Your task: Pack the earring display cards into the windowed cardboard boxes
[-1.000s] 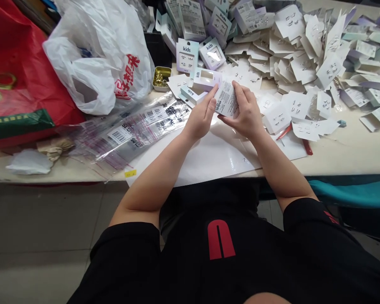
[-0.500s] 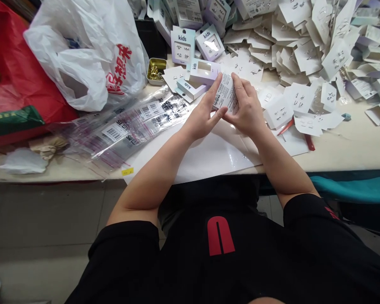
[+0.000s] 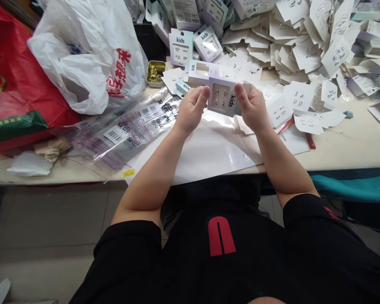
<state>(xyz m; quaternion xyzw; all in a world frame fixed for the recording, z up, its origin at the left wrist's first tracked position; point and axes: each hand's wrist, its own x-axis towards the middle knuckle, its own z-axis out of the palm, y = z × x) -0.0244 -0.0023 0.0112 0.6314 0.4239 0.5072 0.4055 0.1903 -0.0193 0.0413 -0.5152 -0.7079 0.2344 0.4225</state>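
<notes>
Box [image 3: 219,98] shows its windowed front, clamped in right fingers [image 3: 240,92]; left fingers [image 3: 204,93] curl together, perhaps touching its edge.

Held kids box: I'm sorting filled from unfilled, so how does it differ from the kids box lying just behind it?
The held box shows silvery pieces in its window; the lying box shows none I can see. The held box is in the right hand; the lying box rests among packaging. Both are printed "kids".
</notes>
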